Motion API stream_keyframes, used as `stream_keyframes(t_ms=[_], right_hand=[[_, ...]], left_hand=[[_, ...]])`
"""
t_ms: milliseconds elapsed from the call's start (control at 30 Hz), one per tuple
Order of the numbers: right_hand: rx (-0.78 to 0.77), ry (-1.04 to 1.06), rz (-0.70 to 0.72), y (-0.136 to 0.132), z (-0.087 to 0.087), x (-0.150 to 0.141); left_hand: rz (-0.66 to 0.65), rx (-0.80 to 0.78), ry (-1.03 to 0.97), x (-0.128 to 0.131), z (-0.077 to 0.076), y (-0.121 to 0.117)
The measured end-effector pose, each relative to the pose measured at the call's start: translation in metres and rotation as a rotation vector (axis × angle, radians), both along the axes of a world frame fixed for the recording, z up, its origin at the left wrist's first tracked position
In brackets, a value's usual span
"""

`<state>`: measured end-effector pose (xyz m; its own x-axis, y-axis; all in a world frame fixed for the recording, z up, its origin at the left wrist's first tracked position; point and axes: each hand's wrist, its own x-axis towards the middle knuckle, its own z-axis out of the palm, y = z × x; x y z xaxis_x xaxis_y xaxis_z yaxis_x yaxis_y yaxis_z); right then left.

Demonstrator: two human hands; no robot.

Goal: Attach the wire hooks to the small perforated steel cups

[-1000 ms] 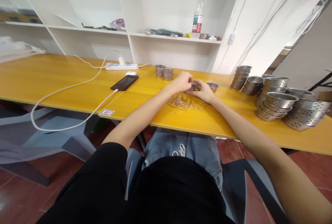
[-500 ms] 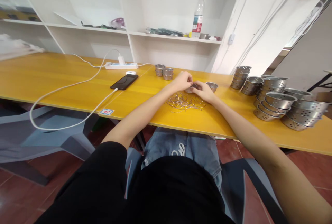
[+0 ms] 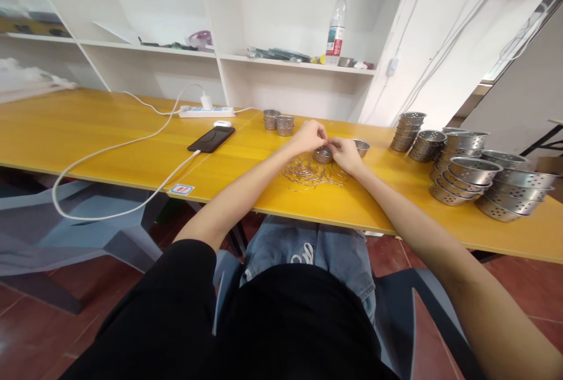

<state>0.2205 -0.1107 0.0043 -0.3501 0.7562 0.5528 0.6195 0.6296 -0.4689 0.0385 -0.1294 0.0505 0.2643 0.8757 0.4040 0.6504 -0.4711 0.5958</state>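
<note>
My left hand (image 3: 313, 135) and my right hand (image 3: 346, 154) meet over the table, their fingertips pinched close together. Whatever is between the fingertips is too small to make out. Just below them a small perforated metal cup (image 3: 322, 156) stands, partly covered by my hands. In front of it lies a tangled heap of thin metal wires (image 3: 310, 175). Another perforated cup (image 3: 362, 146) sits right behind my right hand, partly hidden by it.
Stacks of perforated metal cups (image 3: 470, 173) crowd the right of the yellow table (image 3: 387, 204). Two short stacks (image 3: 285, 126) stand at the back. To the left lie a black phone (image 3: 212, 139), its white cable (image 3: 101, 148) and a power strip (image 3: 206, 112).
My right hand's fingers have come up off the cup and closed toward my left fingertips. More of the cup below now shows. My left hand has hardly moved.
</note>
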Motion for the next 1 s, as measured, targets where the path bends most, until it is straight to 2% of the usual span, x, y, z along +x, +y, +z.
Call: stream_keyframes(t_ms=[200, 400, 700, 1000], right_hand=[[0.044, -0.043, 0.0, -0.003, 0.003, 0.0], [0.039, -0.043, 0.024, 0.002, 0.004, 0.002], [0.072, -0.065, 0.035, 0.003, 0.006, 0.004], [0.046, -0.098, 0.033, 0.004, 0.008, 0.006]], left_hand=[[-0.152, -0.147, -0.102, -0.014, 0.01, 0.0], [-0.3, -0.33, 0.028, -0.033, 0.012, 0.005], [-0.336, -0.303, -0.008, -0.037, 0.018, -0.001], [-0.44, -0.195, -0.107, -0.033, 0.006, 0.007]])
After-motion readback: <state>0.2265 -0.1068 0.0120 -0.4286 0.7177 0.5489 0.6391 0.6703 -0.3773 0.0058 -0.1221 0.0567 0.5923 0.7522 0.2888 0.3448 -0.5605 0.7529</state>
